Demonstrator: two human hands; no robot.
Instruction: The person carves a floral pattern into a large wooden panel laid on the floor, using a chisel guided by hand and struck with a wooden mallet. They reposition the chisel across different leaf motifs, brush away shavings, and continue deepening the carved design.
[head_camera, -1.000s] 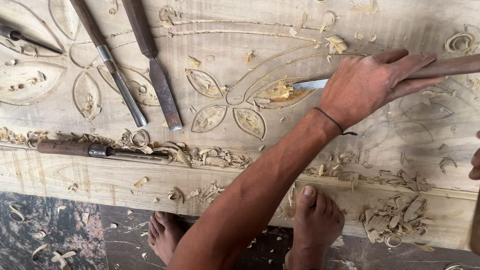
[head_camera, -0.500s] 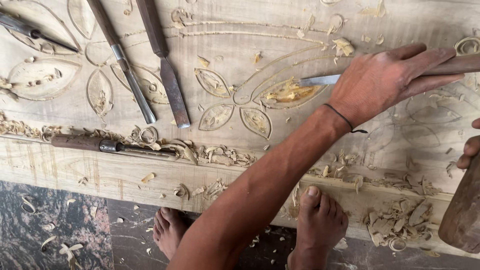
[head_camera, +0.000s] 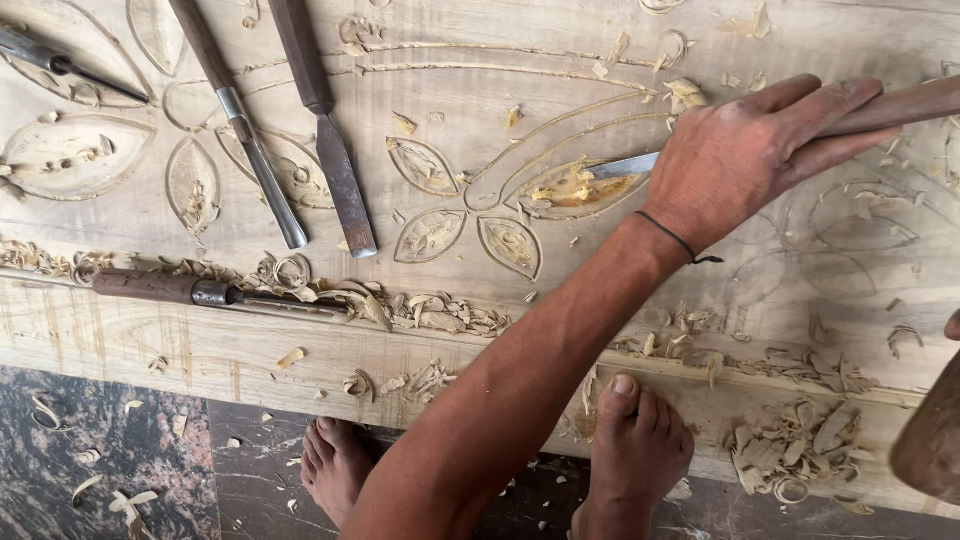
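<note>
Mid-carve here: left hand (head_camera: 745, 160) wrapped tight round a wooden-handled steel chisel (head_camera: 625, 165), tip inside a leaf cut in the pale carved wood panel (head_camera: 480, 90). Right hand mostly out of view, grip unclear, by a brown wooden mallet (head_camera: 930, 440). Next probably needs a steady strike.

My work lies on a broad pale wooden panel (head_camera: 480, 60), carved with leaf shapes and long curved stems. Two chisels (head_camera: 300, 130) rest side by side on its far left part, blades pointing toward me, and a third chisel (head_camera: 60, 62) lies at the far left edge. A fourth tool with a dark wooden handle (head_camera: 200, 292) lies flat along the groove where the carved field meets the plain near border. Curled wood shavings (head_camera: 420, 310) gather along that groove, and a thicker heap (head_camera: 800, 450) sits on the near right. Below the panel is a dark stone floor (head_camera: 100, 450), with my bare feet (head_camera: 635, 450) and a few stray chips on it.
</note>
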